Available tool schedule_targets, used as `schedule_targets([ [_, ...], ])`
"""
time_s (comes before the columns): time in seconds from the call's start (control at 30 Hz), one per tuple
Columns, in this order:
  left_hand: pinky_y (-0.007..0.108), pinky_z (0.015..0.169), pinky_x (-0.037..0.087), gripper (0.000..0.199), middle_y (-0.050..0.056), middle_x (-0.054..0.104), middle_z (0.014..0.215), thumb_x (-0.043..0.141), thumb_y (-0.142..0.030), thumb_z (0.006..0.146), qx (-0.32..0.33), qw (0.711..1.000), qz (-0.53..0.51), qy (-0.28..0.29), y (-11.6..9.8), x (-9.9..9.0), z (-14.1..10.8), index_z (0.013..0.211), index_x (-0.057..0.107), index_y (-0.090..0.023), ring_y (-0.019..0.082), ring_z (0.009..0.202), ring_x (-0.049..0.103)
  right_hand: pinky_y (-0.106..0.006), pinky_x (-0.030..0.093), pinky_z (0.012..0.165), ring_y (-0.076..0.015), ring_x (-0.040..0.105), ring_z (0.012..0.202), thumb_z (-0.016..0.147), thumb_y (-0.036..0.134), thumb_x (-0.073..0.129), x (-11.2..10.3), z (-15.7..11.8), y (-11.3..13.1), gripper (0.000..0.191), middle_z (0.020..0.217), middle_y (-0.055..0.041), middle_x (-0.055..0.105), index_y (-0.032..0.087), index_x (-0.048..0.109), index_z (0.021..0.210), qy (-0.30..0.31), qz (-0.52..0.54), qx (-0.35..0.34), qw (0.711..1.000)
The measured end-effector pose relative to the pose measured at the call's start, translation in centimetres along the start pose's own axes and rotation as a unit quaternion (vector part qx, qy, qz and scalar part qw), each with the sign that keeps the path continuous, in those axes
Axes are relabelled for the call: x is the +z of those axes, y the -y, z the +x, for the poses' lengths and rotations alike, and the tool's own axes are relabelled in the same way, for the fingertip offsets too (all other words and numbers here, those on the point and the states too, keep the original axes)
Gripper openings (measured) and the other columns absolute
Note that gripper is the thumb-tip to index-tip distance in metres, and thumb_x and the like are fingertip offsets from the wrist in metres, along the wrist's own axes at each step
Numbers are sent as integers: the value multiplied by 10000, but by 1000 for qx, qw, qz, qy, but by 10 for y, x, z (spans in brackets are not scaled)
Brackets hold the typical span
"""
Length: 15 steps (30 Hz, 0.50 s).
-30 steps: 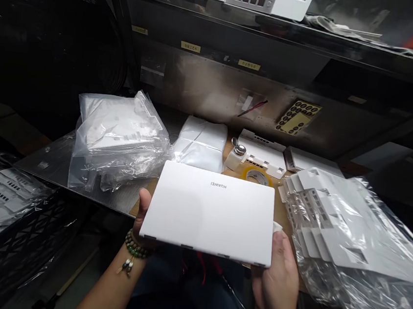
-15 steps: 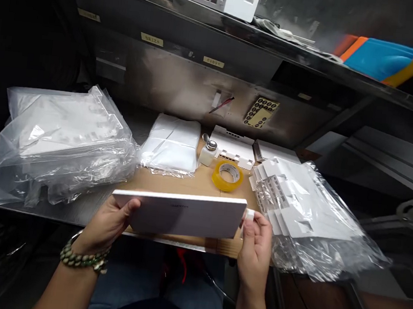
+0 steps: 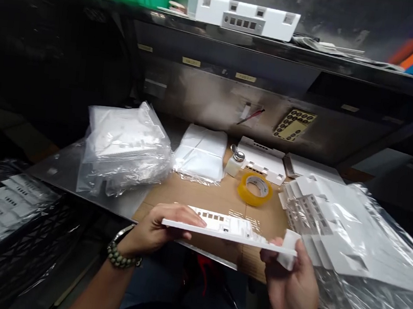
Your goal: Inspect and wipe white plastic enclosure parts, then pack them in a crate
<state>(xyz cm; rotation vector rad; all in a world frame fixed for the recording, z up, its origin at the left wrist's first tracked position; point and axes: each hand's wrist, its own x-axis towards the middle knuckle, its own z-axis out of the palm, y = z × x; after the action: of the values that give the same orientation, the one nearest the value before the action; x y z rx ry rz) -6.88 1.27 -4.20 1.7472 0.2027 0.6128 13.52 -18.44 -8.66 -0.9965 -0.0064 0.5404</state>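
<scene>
Fingers of the left hand (image 3: 156, 229) are closed on the left end of a white cover (image 3: 238, 225), some lying over its inner side. Those of the right hand (image 3: 294, 284) pinch a white cloth (image 3: 291, 238) at the cover's right end. The cover's long axis runs left to right between the hands, its right end a little lower in view; neither hand is clearly nearer, as each is at one end. One thin edge faces the wearer, while the inner side, with its row of openings, shows above it.

The cover is held up over the near part of the cardboard (image 3: 188, 192) on the bench (image 3: 127, 208). Beyond it are the tape (image 3: 244, 194), a bottle (image 3: 233, 167) and flat bags (image 3: 202, 154). Bagged parts (image 3: 352, 238) lie near the right hand.
</scene>
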Motion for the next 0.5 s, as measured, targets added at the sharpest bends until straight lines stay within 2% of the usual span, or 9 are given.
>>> schedule_targets([
  [0.1, 518, 1195, 295, 378, 149, 786, 1040, 694, -568, 852, 52, 999, -10, -5, 9, 5, -2, 933, 835, -227, 360, 1195, 644, -238, 501, 518, -133, 580, 539, 826, 465, 671, 1, 0, 0, 288, 627, 3, 626, 185, 647, 888, -3, 11, -20, 1000],
  [0.17, 477, 1259, 154, 663, 141, 693, 1315, 591, -788, 779, 83, 989, -84, -93, 15, 13, -2, 1031, 817, -218, 373, 1453, 401, -265, 520, 542, -147, 576, 526, 801, 460, 661, 4, -2, 0, 306, 579, 2, 615, 185, 654, 936, 5, 14, -73, 997],
  [0.2, 446, 1266, 147, 747, 99, 599, 1457, 523, -842, 776, 73, 971, -161, -161, 18, 18, 0, 1145, 780, -245, 349, 1519, 285, -278, 524, 546, -154, 571, 515, 800, 461, 647, 5, -5, 0, 308, 554, 5, 601, 189, 650, 946, 13, 16, -98, 995],
  [0.23, 428, 1261, 178, 764, 52, 510, 1548, 471, -847, 808, 41, 939, -257, -225, 21, 22, 1, 1268, 712, -287, 321, 1542, 235, -283, 516, 535, -158, 563, 499, 812, 460, 627, 7, -7, 0, 301, 538, 8, 591, 197, 644, 957, 26, 13, -117, 993],
  [0.27, 429, 1249, 224, 734, 28, 466, 1583, 436, -812, 864, -15, 897, -359, -257, 23, 25, 4, 1374, 626, -319, 301, 1540, 251, -279, 493, 503, -160, 548, 472, 827, 456, 605, 9, -10, -1, 284, 522, 12, 577, 207, 635, 961, 43, 6, -133, 990],
  [0.3, 448, 1228, 276, 695, 35, 483, 1571, 416, -757, 917, -76, 853, -452, -249, 25, 26, 6, 1441, 552, -323, 301, 1516, 313, -270, 458, 464, -161, 530, 443, 842, 450, 582, 10, -13, -2, 268, 510, 15, 566, 217, 628, 966, 63, -2, -147, 987],
  [0.37, 509, 1165, 368, 673, 117, 588, 1467, 458, -646, 954, -179, 786, -574, -144, 28, 24, 10, 1475, 510, -224, 359, 1424, 458, -257, 375, 395, -154, 479, 381, 854, 430, 549, 11, -16, -4, 237, 502, 17, 556, 235, 612, 972, 112, -19, -160, 981],
  [0.43, 540, 1123, 403, 685, 189, 665, 1345, 551, -541, 923, -224, 748, -624, -36, 30, 18, 12, 1448, 524, -102, 413, 1329, 549, -262, 332, 364, -152, 448, 351, 863, 427, 521, 8, -15, -4, 234, 513, 20, 553, 249, 599, 993, 148, -29, -159, 976],
  [0.5, 541, 1110, 408, 650, 194, 699, 1281, 616, -424, 882, -232, 730, -643, -7, 31, 10, 12, 1423, 540, -71, 421, 1265, 600, -276, 350, 362, -165, 474, 368, 872, 445, 522, 4, -7, -3, 253, 549, 17, 578, 257, 593, 1025, 154, -63, -151, 974],
])
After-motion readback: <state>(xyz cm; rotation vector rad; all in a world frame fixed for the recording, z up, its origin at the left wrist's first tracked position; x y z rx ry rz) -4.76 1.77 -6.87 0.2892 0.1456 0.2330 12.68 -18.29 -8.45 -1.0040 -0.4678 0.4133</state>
